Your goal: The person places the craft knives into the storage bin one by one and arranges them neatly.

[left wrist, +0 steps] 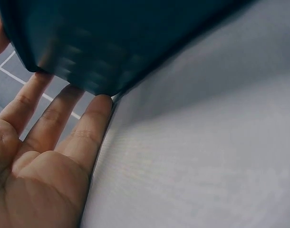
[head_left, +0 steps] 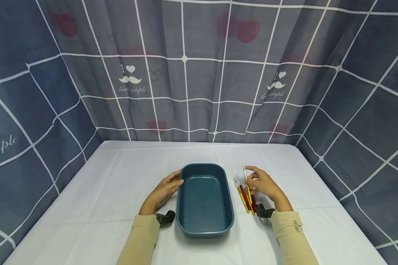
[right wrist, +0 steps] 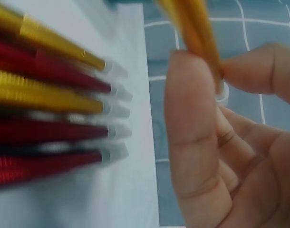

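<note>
Beige sleeves (head_left: 137, 237) flank a tray (head_left: 203, 206); the left hand (head_left: 163, 192) rests straight fingers against it, the right hand (head_left: 264, 184) pinches a gold pen (right wrist: 195, 26) near other pens (right wrist: 50, 95) (right of the tray). Picking up seems underway; next calls for steady pinching.

Six pens (right wrist: 45, 95): three gold, three red. One tub (head_left: 203, 202), one counter (head_left: 86, 209), two hands (head_left: 163, 193).
</note>
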A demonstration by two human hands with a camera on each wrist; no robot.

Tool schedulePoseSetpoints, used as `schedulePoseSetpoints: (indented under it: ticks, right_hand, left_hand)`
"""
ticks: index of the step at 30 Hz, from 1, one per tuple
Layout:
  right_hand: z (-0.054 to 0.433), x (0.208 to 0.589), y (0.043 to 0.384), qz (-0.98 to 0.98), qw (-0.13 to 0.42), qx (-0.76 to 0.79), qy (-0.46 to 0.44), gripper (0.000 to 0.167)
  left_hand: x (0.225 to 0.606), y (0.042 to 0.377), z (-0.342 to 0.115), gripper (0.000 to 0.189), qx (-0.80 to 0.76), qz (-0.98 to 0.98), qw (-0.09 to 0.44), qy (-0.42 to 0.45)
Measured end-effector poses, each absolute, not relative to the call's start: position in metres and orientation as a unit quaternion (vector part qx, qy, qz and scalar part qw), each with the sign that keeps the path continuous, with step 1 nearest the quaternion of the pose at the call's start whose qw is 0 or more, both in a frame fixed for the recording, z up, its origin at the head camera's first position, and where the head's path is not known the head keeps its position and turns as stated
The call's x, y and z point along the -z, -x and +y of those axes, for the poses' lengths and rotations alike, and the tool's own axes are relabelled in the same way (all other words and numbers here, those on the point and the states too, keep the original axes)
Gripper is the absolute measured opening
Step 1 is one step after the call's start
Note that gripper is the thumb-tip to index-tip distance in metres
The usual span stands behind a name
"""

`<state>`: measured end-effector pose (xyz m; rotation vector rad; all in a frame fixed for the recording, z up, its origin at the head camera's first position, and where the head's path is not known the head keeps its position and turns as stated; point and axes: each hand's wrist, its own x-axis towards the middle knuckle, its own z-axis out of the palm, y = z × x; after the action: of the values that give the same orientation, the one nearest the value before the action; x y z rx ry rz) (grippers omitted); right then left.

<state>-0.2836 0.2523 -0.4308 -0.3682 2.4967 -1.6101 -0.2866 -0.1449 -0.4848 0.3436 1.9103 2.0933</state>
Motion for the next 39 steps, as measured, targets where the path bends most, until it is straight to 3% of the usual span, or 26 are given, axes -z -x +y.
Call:
schedulePoseSetpoints:
  ticks: [39]
  right_hand:
    - [0.204, 0.405, 0.268, 0.794, 0.114, 0.582, 0.138, 0.064]
  left_hand:
    - [0.485, 0.287, -0.145, 0.067, -0.724, 0.666, 0.133, -0.122]
